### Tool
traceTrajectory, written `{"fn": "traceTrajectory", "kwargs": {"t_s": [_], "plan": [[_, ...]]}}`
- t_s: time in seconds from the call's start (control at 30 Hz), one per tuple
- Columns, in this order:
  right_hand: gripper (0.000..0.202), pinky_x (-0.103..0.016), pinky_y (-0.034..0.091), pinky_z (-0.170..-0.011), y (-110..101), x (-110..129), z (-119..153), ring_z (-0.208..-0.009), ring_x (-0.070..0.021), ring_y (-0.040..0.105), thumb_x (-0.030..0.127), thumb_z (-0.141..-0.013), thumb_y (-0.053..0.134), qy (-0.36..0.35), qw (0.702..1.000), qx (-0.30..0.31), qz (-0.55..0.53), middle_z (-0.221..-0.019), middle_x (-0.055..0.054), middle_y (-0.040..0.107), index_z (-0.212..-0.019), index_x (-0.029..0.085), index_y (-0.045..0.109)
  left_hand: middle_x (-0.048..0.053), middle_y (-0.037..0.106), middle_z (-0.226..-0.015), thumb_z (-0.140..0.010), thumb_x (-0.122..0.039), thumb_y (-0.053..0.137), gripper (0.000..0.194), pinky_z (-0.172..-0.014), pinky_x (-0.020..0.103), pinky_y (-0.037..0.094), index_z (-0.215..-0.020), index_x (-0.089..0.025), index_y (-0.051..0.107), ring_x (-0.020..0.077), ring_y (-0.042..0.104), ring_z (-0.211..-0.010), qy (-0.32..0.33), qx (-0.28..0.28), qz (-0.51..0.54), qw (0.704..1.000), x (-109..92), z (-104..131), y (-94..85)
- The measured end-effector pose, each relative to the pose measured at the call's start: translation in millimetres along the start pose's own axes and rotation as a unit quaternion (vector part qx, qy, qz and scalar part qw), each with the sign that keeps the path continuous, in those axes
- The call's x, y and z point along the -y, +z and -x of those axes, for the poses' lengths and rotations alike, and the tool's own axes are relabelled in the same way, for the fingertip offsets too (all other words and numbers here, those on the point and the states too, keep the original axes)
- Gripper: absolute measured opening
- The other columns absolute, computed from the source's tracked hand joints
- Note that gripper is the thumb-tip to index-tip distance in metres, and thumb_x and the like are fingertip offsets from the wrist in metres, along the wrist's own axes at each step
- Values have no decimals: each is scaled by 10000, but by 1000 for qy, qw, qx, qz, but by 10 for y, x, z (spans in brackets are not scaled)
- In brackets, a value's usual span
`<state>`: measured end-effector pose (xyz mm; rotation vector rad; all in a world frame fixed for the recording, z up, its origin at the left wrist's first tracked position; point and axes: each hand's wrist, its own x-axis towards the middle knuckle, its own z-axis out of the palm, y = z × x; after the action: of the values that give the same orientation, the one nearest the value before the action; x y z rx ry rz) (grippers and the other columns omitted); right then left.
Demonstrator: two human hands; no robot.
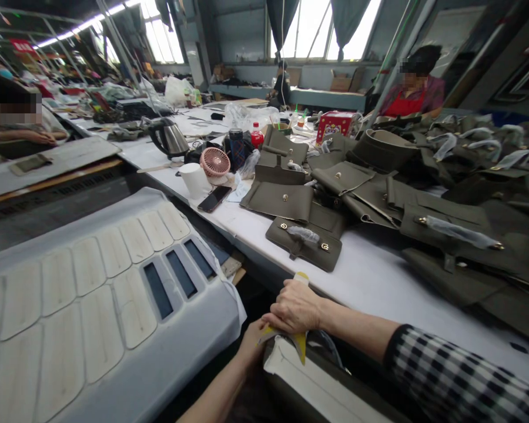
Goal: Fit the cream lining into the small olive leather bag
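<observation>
Near the bottom centre, my right hand (296,306) is closed round a yellow-and-white piece (300,346), whose rounded end shows above the fist and whose pointed end hangs below. My left hand (254,339) touches it from the lower left, its fingers mostly hidden behind my right hand. Right under both hands is a dark olive bag piece (335,358) with a pale panel (306,379) along its top. Just beyond my hands, a dark olive flap (306,242) with a plastic-wrapped handle lies on the white table (361,270).
Olive bag parts (449,217) are heaped at the right. A phone (214,198), white cup (195,180), pink fan (215,161) and kettle (170,138) stand beyond. Pale oblong pieces (97,326) cover a grey-covered surface at left. Other people sit at the far left and back right.
</observation>
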<state>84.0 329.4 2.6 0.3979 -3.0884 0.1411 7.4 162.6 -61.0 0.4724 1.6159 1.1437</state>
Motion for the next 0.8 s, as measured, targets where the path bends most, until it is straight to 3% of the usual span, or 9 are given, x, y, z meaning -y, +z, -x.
{"fn": "traceTrajectory", "kwargs": {"t_s": [0.1, 0.17, 0.27, 0.4, 0.63, 0.73, 0.8], "plan": [[584, -327, 289, -597, -19, 6, -4, -515, -156, 613, 451, -1004, 294, 1, 1000, -3, 0, -580, -61, 704, -634, 190, 663, 86, 637, -1310, -941, -494, 461, 482, -1075, 385, 410, -1254, -161, 616, 256, 550, -1240, 50, -20, 45, 998, -42, 172, -131], [595, -326, 292, -593, -31, 11, -7, -510, -162, 614, 450, -1004, 294, 1, 1000, -4, -1, -569, -67, 698, -613, 186, 657, 55, 667, -1271, -921, -506, 495, 484, -1040, 334, 418, -1254, -184, 634, 255, 568, -1204, 81, 1, 39, 996, -108, 341, -188], [600, -325, 291, -579, -34, 18, -4, -506, -174, 620, 429, -1009, 287, 1, 1000, -3, -2, -554, -67, 690, -614, 184, 667, 15, 728, -1016, -865, -452, 611, 356, -825, 276, 458, -1079, -186, 711, 228, 616, -953, 113, 25, -68, 991, -260, 530, -170], [597, -324, 278, -567, -25, 27, 12, -520, -180, 631, 425, -1014, 282, 4, 1000, -1, -4, -563, -64, 693, -642, 186, 682, -29, 626, -745, -877, -383, 592, 244, -662, 244, 372, -773, -175, 665, 155, 528, -729, 138, -4, -190, 972, -442, 592, -73], [595, -322, 260, -568, -9, 83, 103, -516, -168, 617, 435, -1014, 291, 27, 999, 8, -14, -561, -71, 694, -629, 182, 668, 29, 696, -842, -939, -413, 489, 318, -753, 295, 399, -714, -222, 609, 214, 610, -818, 180, -8, -309, 934, -476, 590, -22], [599, -323, 263, -577, -11, 159, 198, -510, -163, 609, 421, -1020, 272, 52, 998, 14, -23, -580, -66, 703, -639, 186, 671, 52, 714, -940, -956, -418, 448, 310, -934, 323, 403, -806, -252, 664, 248, 627, -957, 213, 3, -327, 920, -465, 608, -11], [604, -321, 264, -581, -20, 225, 262, -523, -166, 616, 421, -1025, 254, 80, 996, 19, -40, -605, -61, 714, -670, 195, 687, 32, 718, -993, -963, -420, 439, 310, -1070, 334, 327, -877, -261, 690, 235, 623, -1008, 222, 22, -310, 924, -458, 608, -20]]}}
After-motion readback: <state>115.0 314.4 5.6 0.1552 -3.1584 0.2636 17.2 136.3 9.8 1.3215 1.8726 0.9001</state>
